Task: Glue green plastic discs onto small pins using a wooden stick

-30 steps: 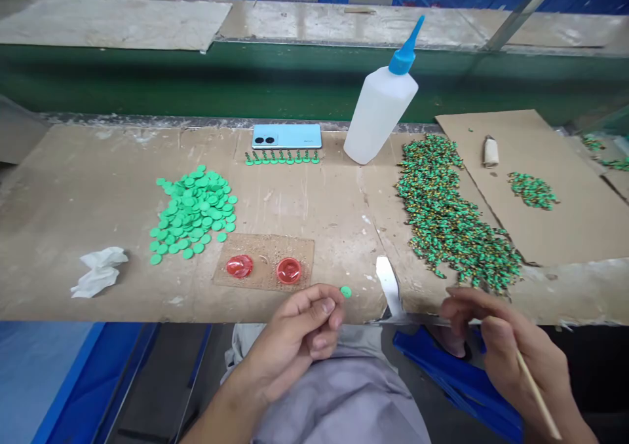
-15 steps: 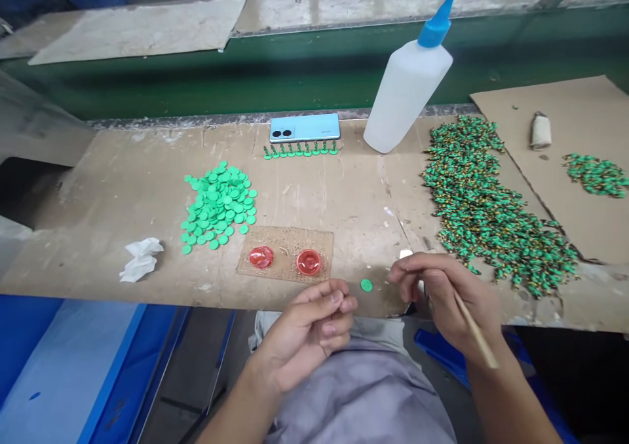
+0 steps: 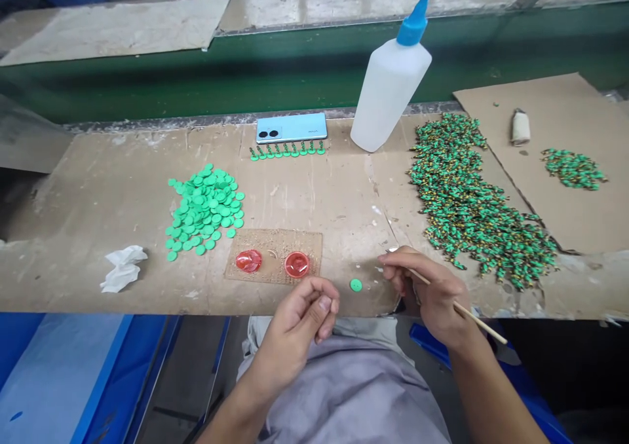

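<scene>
My right hand (image 3: 437, 293) is closed around a thin wooden stick (image 3: 484, 327), which has a white tip near the fingertips and a back end sticking out past the wrist. Curled fingers and thumb meet in my left hand (image 3: 304, 319); whatever they hold, if anything, is hidden. Between the hands lies one green disc (image 3: 356, 285) on the bench. Just beyond the left hand is a brown card (image 3: 270, 236) bearing a red cap (image 3: 297, 264) and a second red, shiny piece (image 3: 249, 260).
Loose green discs (image 3: 204, 208) lie left, beside crumpled tissue (image 3: 124, 268). A row of small green figures on discs (image 3: 287, 152) stands before a light-blue phone (image 3: 295, 128). A white bottle (image 3: 390, 93) leans behind. Tiny green-and-gold pieces (image 3: 472, 195) are heaped right, near a cardboard sheet (image 3: 565, 224).
The stick has swung in my right hand, its white tip now further forward by the fingertips. My left fingers have curled closer together. The whole view has shifted slightly.
</scene>
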`<move>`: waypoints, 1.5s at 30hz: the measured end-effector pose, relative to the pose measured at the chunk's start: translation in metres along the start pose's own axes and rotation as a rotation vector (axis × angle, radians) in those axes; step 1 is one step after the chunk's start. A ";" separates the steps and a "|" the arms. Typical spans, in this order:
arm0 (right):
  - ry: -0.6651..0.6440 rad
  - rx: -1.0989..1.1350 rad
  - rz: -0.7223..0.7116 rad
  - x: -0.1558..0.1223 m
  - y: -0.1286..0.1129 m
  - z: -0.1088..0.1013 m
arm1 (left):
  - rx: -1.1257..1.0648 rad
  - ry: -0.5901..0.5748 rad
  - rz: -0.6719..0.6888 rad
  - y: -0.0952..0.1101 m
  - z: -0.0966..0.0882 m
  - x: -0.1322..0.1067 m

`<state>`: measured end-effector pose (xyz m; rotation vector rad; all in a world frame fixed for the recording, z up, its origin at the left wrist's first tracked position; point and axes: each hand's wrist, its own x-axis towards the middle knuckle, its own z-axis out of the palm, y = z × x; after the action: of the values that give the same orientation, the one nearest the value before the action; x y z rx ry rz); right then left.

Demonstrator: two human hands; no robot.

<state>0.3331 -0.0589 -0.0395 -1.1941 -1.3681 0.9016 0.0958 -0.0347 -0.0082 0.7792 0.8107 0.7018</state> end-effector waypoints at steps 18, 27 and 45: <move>-0.095 0.277 0.019 -0.017 -0.045 0.050 | 0.418 -0.062 0.180 -0.020 0.003 -0.002; -0.174 0.418 0.086 -0.015 -0.032 0.042 | 0.425 -0.133 0.209 -0.018 0.003 0.002; -0.115 -0.069 -0.002 0.015 -0.025 -0.015 | 1.190 -0.037 0.884 -0.014 -0.021 0.012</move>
<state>0.3445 -0.0514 -0.0100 -1.2090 -1.5025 0.9404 0.0878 -0.0261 -0.0336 2.3040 0.7993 0.9411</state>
